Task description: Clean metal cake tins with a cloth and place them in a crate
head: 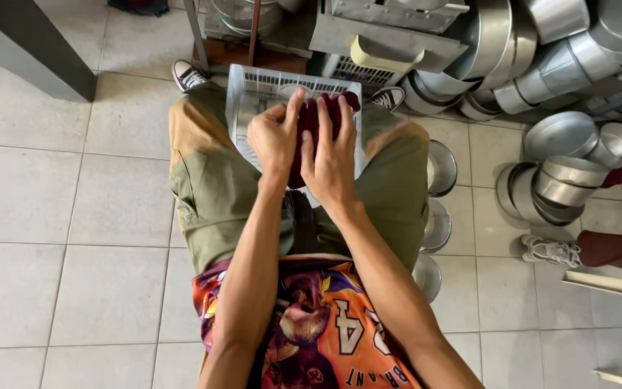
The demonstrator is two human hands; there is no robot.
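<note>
Both hands meet over a dark maroon cloth (323, 126) that lies bunched on a pale grey metal piece with a slotted grille (268, 90), resting across the seated person's lap. The left hand (276, 137) is curled, its fingers folded in and gripping the left edge of the cloth, thumb raised along the fabric. The right hand (331, 155) lies flatter, fingers spread and pressed onto the cloth from the right, fingertips reaching toward its far end. The two hands touch or nearly touch along the cloth's middle.

The cloth looks soft and crumpled; the grille piece is flat, rectangular and hard-edged, with rows of narrow slots along its far side. It sits on olive-green trousers (217, 187), between the knees, its far edge near two black-and-white sneakers (187, 74).

To the right and far right, stacks of round, shiny metal pans (563, 180) crowd the white tiled floor (52, 216), some nested, some lying just beside the right leg. Another person's shoe and dark red trouser leg (599, 251) show at the right edge. The floor on the left lies open up to a grey slanted post (30, 50).
</note>
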